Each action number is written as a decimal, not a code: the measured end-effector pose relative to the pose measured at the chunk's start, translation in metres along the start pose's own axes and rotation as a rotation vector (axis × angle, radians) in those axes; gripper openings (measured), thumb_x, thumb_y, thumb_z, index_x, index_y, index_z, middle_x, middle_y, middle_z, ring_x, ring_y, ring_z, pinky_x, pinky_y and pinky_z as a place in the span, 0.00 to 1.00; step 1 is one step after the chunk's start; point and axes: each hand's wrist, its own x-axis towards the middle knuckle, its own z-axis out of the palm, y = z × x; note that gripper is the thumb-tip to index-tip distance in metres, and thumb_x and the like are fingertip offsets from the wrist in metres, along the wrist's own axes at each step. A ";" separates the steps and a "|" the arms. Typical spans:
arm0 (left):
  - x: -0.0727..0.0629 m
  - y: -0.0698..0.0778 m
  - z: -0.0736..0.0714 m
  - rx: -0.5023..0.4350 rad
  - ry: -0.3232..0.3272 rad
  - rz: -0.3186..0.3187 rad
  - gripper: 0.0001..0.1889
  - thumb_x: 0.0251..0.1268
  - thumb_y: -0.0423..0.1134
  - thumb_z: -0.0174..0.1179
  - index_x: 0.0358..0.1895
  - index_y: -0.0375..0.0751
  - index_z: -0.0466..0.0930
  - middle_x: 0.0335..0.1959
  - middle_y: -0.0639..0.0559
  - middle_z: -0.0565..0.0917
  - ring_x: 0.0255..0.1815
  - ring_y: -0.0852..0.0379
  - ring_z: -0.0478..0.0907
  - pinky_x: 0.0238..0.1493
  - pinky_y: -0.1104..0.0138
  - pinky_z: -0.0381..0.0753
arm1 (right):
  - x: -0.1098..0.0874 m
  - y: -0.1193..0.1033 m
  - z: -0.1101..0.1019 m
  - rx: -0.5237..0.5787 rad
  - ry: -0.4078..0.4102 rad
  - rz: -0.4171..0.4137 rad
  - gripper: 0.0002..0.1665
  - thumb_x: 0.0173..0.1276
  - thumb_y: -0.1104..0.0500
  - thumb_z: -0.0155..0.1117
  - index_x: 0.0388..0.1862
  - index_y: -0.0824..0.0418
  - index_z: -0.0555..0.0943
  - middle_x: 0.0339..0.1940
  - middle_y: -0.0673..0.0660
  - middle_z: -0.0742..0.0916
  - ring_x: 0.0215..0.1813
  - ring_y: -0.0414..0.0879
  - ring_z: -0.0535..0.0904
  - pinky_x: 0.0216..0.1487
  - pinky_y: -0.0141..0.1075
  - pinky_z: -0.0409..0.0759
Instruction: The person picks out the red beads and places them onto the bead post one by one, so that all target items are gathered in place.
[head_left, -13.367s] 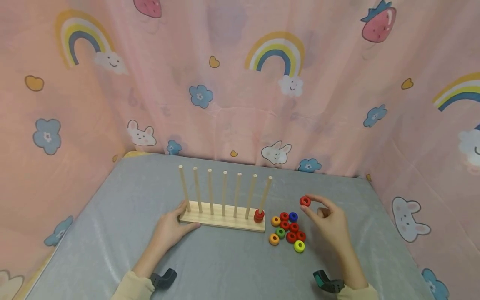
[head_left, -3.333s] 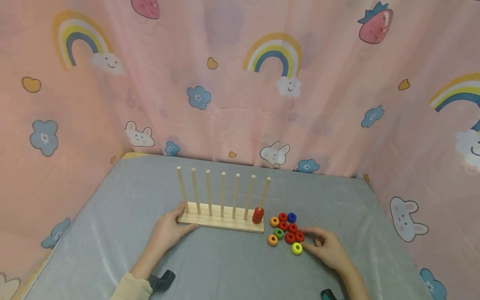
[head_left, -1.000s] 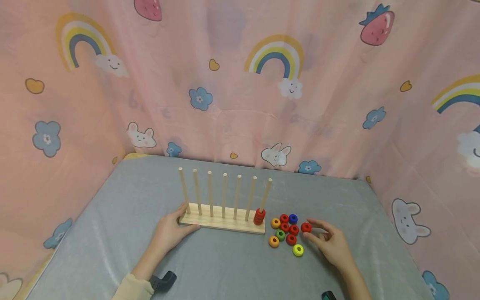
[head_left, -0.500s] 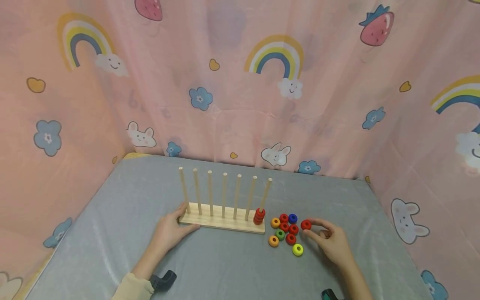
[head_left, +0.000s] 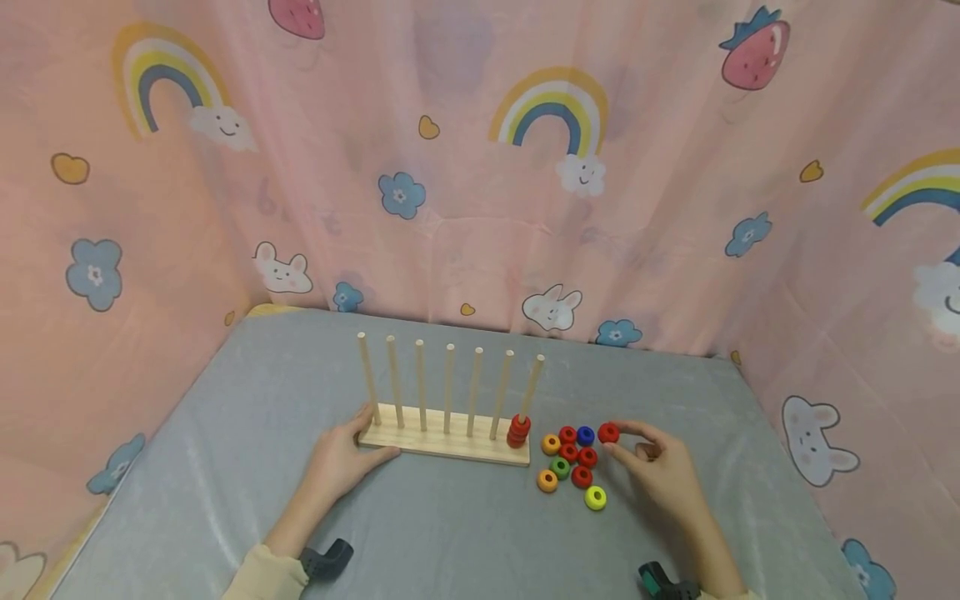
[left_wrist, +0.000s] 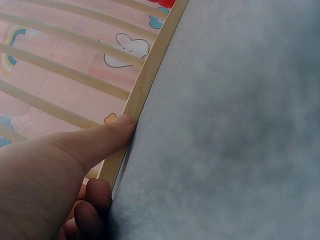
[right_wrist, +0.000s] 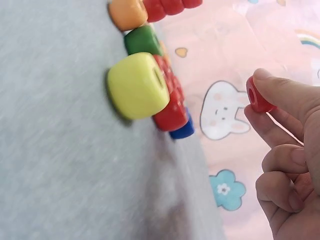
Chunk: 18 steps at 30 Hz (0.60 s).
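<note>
A wooden peg stand [head_left: 442, 447] with a row of upright pegs rests on the table. Red beads [head_left: 518, 431] are stacked on its rightmost peg; the other pegs are bare. My left hand [head_left: 337, 458] grips the stand's left end, thumb along the front edge of the base [left_wrist: 142, 92] and fingers curled behind the end. Between thumb and index finger, my right hand [head_left: 663, 471] pinches a red bead [right_wrist: 258, 95], held up off the table to the right of the loose beads. The bead's hole shows in the right wrist view.
Loose beads lie right of the stand: several red [head_left: 582, 477], two orange [head_left: 547, 481], one green [head_left: 560, 467], one blue [head_left: 585, 436] and one yellow [head_left: 596, 498]. Grey cloth [head_left: 450, 533] covers the table, and a patterned pink curtain [head_left: 480, 250] surrounds it.
The stack has grown by one red bead since the oldest frame. My right hand has since taken another from the loose beads and raised it. My left hand stays on the stand.
</note>
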 end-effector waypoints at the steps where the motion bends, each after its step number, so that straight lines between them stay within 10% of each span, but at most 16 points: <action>1: 0.000 0.000 0.000 0.002 0.000 0.001 0.48 0.61 0.53 0.78 0.78 0.31 0.68 0.79 0.39 0.68 0.78 0.35 0.68 0.71 0.42 0.75 | 0.001 -0.002 0.000 -0.002 0.003 -0.006 0.25 0.70 0.50 0.78 0.61 0.60 0.87 0.14 0.47 0.66 0.17 0.38 0.57 0.17 0.32 0.61; 18: -0.001 0.002 -0.002 0.010 0.012 0.014 0.47 0.61 0.52 0.79 0.78 0.30 0.69 0.78 0.38 0.70 0.76 0.34 0.70 0.69 0.42 0.77 | 0.010 -0.027 -0.002 0.027 0.055 -0.139 0.22 0.71 0.55 0.77 0.60 0.61 0.87 0.18 0.51 0.69 0.17 0.39 0.57 0.16 0.34 0.60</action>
